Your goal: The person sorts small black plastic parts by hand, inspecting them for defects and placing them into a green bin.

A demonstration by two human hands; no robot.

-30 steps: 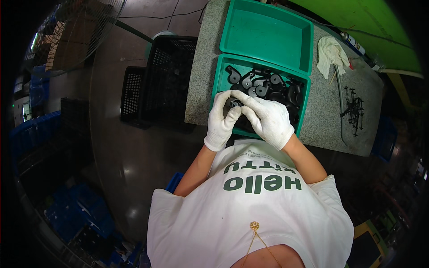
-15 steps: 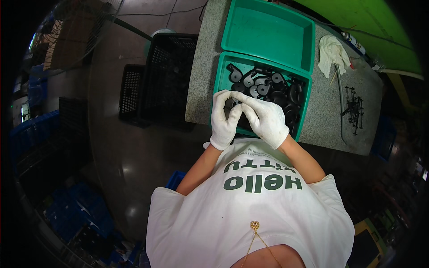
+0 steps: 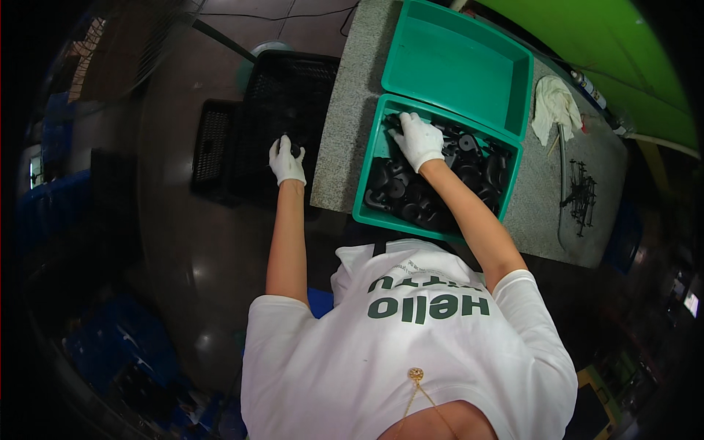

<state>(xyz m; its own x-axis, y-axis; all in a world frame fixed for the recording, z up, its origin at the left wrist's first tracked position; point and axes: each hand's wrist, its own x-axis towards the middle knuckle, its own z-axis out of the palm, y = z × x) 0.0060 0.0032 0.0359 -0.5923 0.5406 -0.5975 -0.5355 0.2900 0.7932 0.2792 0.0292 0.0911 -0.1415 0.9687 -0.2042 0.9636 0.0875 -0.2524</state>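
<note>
My left hand (image 3: 287, 163), in a white glove, is over the black plastic crate (image 3: 336, 70) at the left of the table. Its fingers are closed round a small black plastic part (image 3: 295, 150). My right hand (image 3: 421, 141), gloved too, reaches into the nearer green tray (image 3: 365, 192) and bends its fingers round a black plastic part (image 3: 392, 122) near the tray's far left corner; the fingertips are partly hidden. Many similar black parts (image 3: 411, 194) fill this tray, some with round grey faces. A second green tray (image 3: 458, 62) lies just beyond it.
The trays rest on a speckled grey table (image 3: 341, 139). To their right lie a white cloth (image 3: 555, 110), a bent metal rod (image 3: 563, 172) and a bunch of thin black pieces (image 3: 581, 194). A spray can (image 3: 589, 88) lies behind. A smaller black crate (image 3: 213, 143) stands on the floor.
My hands were together over the near tray. The left has swung left over the black crate with a black part; the right has moved away and down into the parts.
</note>
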